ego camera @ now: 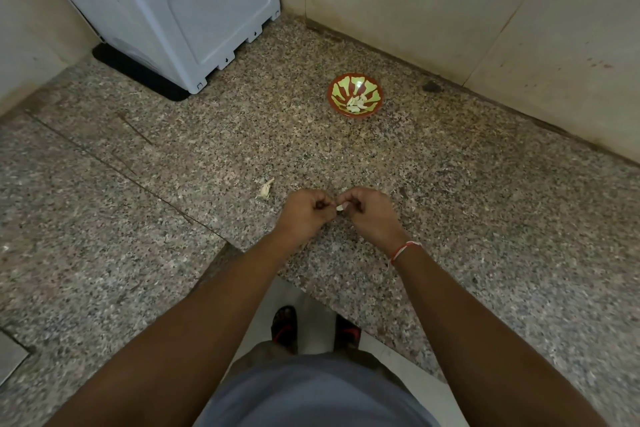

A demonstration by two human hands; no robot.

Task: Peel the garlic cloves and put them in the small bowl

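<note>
- Left hand (304,213) and right hand (367,210) meet knuckle to knuckle above the front part of the counter (485,218), fingers curled inward on both.
- Garlic clove (340,207): small, pale, smooth nub, showing in the gap between the two hands; right-hand fingertips pinch it. Left-hand fingertips are curled tight and reach toward the same spot; whether they touch the clove or only a bit of skin, cannot tell.
- Small bowl (377,94): round, glossy, red-brown rim with green and red wedge pattern inside; sits on the counter well beyond the hands, near the back wall. Peeled cloves (356,103) lie in a heap at its bottom, pale and shiny.
- Scrap of garlic skin (266,188): papery, crumpled, off-white, on the counter just left of and beyond the left hand.
- Counter: speckled polished granite, grey-brown-pink flecks, L-shaped with a seam line running diagonally on the left part.
- White plastic appliance (180,7): boxy, moulded panels, slotted base, on a black mat (138,74) in the back left corner.
- Wall tiles (433,7): beige, matte, some stains.
- Red and white thread band (403,250) round the right wrist.
- Below the counter edge: grey shirt, pale floor, dark sandals (285,326).
</note>
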